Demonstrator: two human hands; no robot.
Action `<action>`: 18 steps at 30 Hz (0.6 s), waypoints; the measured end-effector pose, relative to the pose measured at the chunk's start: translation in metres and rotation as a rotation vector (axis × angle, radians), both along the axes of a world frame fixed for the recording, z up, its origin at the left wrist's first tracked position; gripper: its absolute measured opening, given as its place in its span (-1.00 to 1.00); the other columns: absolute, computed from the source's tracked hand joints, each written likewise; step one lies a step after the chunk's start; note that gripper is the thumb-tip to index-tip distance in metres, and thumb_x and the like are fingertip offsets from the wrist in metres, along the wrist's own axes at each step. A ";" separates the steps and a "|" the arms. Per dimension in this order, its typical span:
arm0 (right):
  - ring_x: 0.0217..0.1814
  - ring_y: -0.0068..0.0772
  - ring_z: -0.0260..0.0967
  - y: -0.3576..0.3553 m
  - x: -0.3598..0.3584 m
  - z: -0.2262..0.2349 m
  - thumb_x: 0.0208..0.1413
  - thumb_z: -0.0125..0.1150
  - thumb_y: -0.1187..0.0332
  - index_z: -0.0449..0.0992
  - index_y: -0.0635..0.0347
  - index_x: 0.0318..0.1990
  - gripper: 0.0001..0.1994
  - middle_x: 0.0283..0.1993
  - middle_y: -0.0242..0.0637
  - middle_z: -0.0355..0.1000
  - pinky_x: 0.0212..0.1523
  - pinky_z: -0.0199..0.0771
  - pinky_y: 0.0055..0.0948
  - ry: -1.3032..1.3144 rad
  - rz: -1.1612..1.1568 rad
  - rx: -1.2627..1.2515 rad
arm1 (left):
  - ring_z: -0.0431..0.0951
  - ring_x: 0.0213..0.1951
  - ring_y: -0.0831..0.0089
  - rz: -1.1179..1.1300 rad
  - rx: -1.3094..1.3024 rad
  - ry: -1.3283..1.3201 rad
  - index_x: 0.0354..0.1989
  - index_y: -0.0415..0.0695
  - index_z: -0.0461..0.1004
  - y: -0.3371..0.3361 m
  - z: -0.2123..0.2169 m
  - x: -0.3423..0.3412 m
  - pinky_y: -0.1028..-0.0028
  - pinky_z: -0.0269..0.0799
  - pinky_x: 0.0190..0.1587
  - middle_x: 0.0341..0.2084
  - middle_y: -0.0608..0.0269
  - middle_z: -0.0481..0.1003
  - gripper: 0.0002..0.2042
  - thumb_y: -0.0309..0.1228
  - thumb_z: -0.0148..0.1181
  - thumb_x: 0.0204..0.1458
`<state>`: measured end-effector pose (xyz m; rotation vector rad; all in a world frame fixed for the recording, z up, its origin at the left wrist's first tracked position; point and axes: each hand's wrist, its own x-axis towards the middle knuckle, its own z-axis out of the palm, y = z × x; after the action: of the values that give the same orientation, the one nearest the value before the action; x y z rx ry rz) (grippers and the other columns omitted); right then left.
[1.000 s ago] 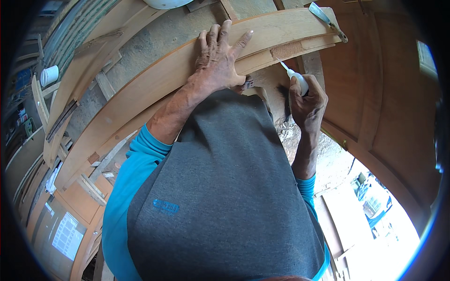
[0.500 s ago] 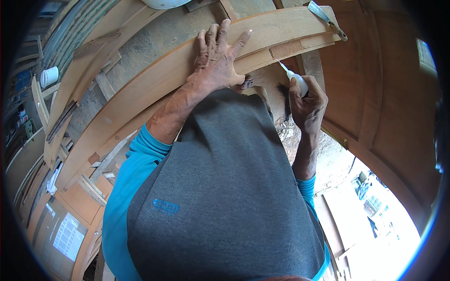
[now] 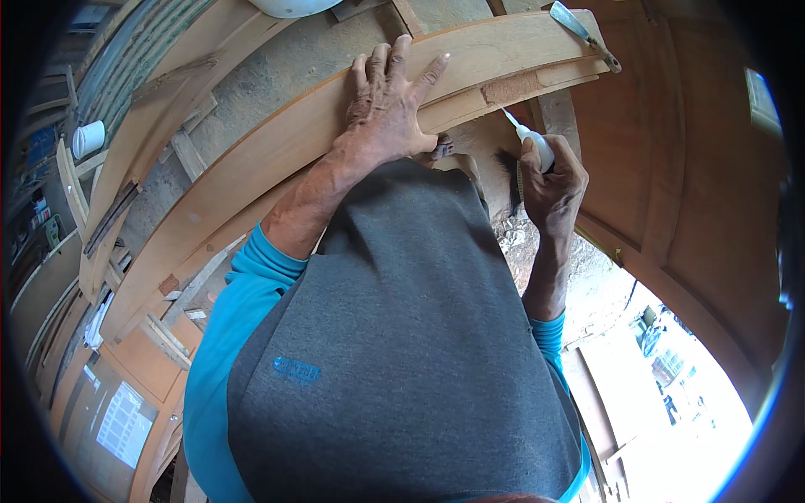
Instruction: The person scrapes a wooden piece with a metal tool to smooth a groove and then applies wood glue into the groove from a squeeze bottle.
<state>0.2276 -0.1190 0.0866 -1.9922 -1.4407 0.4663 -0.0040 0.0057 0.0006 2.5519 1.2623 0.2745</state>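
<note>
A long wooden board (image 3: 277, 142) lies across in front of me, its far edge curving in the wide view. My left hand (image 3: 387, 105) presses on its face with the fingers spread. In my right hand (image 3: 552, 180) is a white squeeze bottle (image 3: 534, 147) with a long thin nozzle, gripped in wrapped fingers. The nozzle tip is at the near edge of the board, beside a rough brown recess (image 3: 510, 87); whether it touches cannot be told. A scraper (image 3: 574, 27) with a metal blade and wooden handle rests on the board's right end.
Large brown wooden panels (image 3: 713, 184) stand at the right. More curved boards (image 3: 159, 126) and offcuts lie to the left, with a white cup (image 3: 88, 139) among them. A white container (image 3: 293, 5) is at the far edge. A wooden door (image 3: 138, 402) with a paper sheet is at lower left.
My right hand has shifted the bottle very slightly, its nozzle tip moving a little to the right. My left hand stays in place on the board.
</note>
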 end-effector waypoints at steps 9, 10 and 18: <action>-0.43 -0.22 0.57 0.001 0.000 -0.001 0.31 0.45 0.34 0.62 0.29 -0.22 -0.82 -0.39 -0.08 0.55 -0.31 0.57 -0.28 0.012 0.015 0.000 | 0.11 0.50 -0.22 0.002 0.006 -0.019 0.70 0.33 0.16 -0.001 0.000 0.000 -0.28 -0.06 0.53 0.52 -0.27 0.09 0.23 0.06 0.59 -0.34; -0.43 -0.22 0.57 0.000 0.001 -0.002 0.31 0.45 0.34 0.62 0.28 -0.22 -0.82 -0.39 -0.08 0.55 -0.31 0.57 -0.28 0.007 0.007 0.002 | 0.11 0.50 -0.22 -0.001 0.004 -0.020 0.70 0.33 0.16 0.000 0.000 0.000 -0.28 -0.06 0.53 0.52 -0.27 0.09 0.23 0.06 0.60 -0.34; -0.43 -0.52 0.51 -0.002 0.006 -0.007 0.33 0.46 0.31 0.65 0.27 -0.20 -0.81 -0.44 -0.24 0.57 -0.36 0.54 -0.37 0.043 -0.082 0.085 | 0.12 0.49 -0.22 -0.007 -0.007 0.001 0.70 0.32 0.18 0.000 0.003 0.001 -0.27 -0.06 0.53 0.52 -0.27 0.09 0.23 0.07 0.61 -0.34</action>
<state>0.2336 -0.1208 0.0793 -1.9538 -1.3253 0.4030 -0.0031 0.0061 0.0038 2.5499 1.2525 0.2669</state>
